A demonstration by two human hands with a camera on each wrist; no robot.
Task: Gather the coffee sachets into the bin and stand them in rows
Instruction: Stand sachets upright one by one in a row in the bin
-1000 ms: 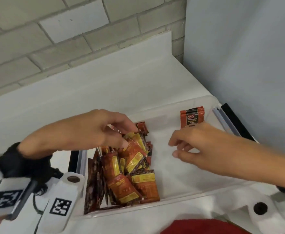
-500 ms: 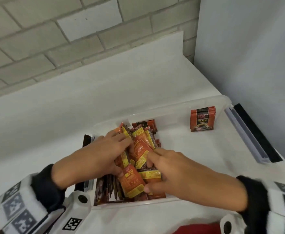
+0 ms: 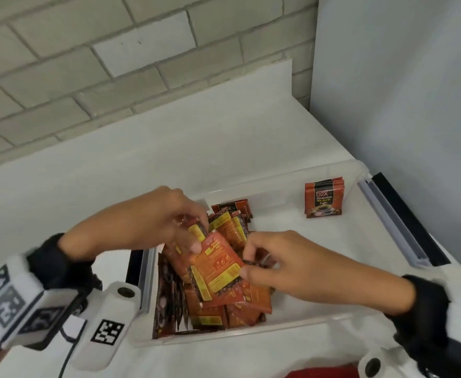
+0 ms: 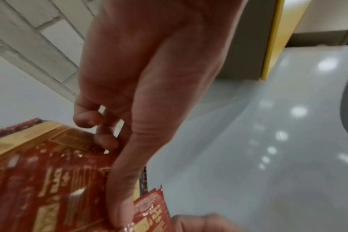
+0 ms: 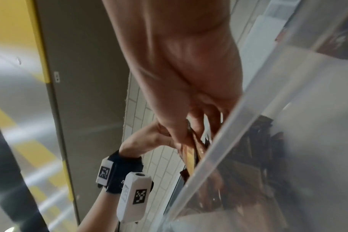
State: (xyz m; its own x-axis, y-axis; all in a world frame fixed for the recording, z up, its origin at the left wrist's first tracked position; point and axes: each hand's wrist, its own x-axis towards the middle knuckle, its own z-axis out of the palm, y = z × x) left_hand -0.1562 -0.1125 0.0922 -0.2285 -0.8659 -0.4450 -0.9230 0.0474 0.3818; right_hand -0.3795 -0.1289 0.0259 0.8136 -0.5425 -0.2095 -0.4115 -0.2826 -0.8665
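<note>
Both hands are in the clear plastic bin (image 3: pixel 360 170): left hand (image 3: pixel 152 225) pinches the top edge of an orange coffee sachet (image 3: pixel 218 268), thumb on its face, while right hand (image 3: pixel 283 263) nips its lower right corner. Beneath sits the loose pile of sachets (image 3: pixel 213 304) at the bin's left end; a small upright stack (image 3: pixel 324 199) stands far right. Flat, glossy foil packets, likely light, floppy and slippery, so best gripped by the crimped edges.
</note>
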